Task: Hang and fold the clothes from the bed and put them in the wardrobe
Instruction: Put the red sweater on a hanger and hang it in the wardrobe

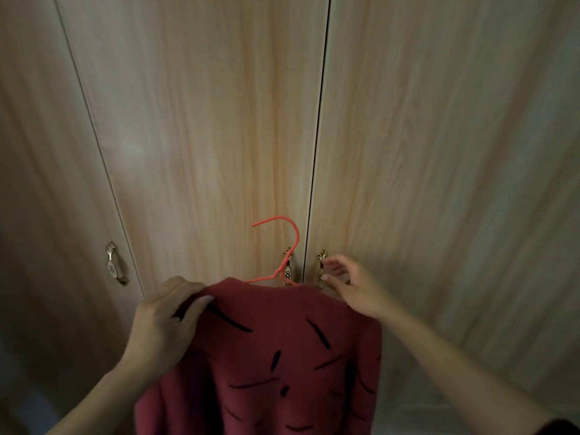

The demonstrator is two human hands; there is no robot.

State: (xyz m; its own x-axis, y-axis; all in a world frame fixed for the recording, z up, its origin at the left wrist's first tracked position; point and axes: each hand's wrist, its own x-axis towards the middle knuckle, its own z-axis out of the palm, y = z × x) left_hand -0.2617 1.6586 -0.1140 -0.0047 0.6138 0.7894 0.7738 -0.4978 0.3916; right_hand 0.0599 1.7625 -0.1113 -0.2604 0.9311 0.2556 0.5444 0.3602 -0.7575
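A dark red sweater (276, 356) with black dashes hangs on an orange-red hanger (287, 246), held up in front of the shut wooden wardrobe (194, 136). My left hand (163, 318) grips the sweater's left shoulder, thumb on the front. My right hand (354, 287) is at the right door's brass handle (322, 256); the fingers are loosely curved at the handle, and whether they grip it is unclear. The hanger's hook sticks up free in front of the middle door.
The middle door has its own brass handle (288, 268) just behind the hanger. Another handle (113, 267) sits on the left door. A dark gap (317, 152) runs between the middle and right doors. All doors are shut.
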